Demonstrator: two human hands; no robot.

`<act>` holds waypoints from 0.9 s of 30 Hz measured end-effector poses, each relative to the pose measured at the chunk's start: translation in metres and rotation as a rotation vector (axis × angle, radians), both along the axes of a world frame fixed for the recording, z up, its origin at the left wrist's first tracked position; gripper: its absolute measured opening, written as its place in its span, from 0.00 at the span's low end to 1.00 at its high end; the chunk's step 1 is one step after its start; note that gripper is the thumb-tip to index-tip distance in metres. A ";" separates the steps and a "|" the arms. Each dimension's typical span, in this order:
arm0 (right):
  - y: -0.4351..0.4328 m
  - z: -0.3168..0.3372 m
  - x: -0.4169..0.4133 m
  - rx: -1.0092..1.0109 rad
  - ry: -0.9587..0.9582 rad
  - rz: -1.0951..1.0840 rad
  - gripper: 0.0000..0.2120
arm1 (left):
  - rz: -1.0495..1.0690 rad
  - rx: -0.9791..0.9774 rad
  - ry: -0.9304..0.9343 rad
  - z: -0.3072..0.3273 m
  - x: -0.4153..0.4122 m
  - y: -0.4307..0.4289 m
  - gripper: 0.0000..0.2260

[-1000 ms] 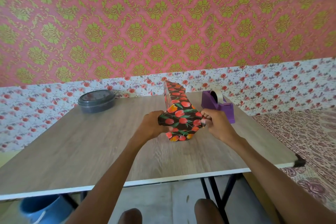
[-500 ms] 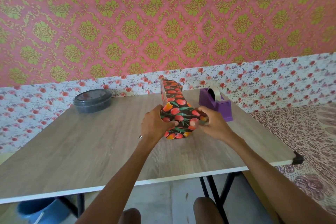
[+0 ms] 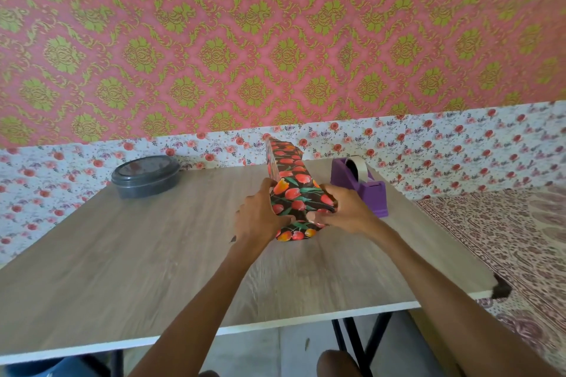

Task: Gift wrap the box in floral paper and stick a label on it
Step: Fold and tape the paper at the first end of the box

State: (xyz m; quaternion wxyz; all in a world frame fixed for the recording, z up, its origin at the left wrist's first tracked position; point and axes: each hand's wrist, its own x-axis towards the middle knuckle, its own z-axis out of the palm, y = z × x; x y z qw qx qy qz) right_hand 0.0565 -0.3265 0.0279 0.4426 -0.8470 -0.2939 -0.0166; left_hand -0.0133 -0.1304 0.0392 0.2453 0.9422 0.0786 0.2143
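I see both hands working at the near end of the box (image 3: 286, 162). The left hand (image 3: 260, 217) has its grip closed round the left side of that end, fingers curled onto the floral paper (image 3: 301, 202). The right hand (image 3: 347, 208) pinches the folded paper from the right, its fingertips close to the left thumb. The box stands on a narrow side mid-desk (image 3: 153, 254), its long axis pointing away from me toward the wall. A purple tape dispenser (image 3: 364, 188) stands just beside it on the right, and a dark lidded tub (image 3: 145, 176) sits well apart, far left.
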 end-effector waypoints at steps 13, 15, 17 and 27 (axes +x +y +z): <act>-0.073 0.035 0.075 -0.359 0.129 -0.570 0.28 | 0.012 -0.030 -0.004 -0.003 0.025 -0.008 0.38; -0.073 0.042 0.082 -0.090 0.369 -0.559 0.23 | 0.013 -0.029 -0.003 -0.003 0.028 -0.009 0.37; -0.074 0.052 0.079 0.131 0.604 -0.549 0.12 | 0.014 -0.026 0.002 -0.002 0.029 -0.010 0.36; -0.071 0.049 0.080 0.440 0.785 -0.496 0.06 | 0.004 -0.044 0.031 -0.001 0.032 -0.006 0.37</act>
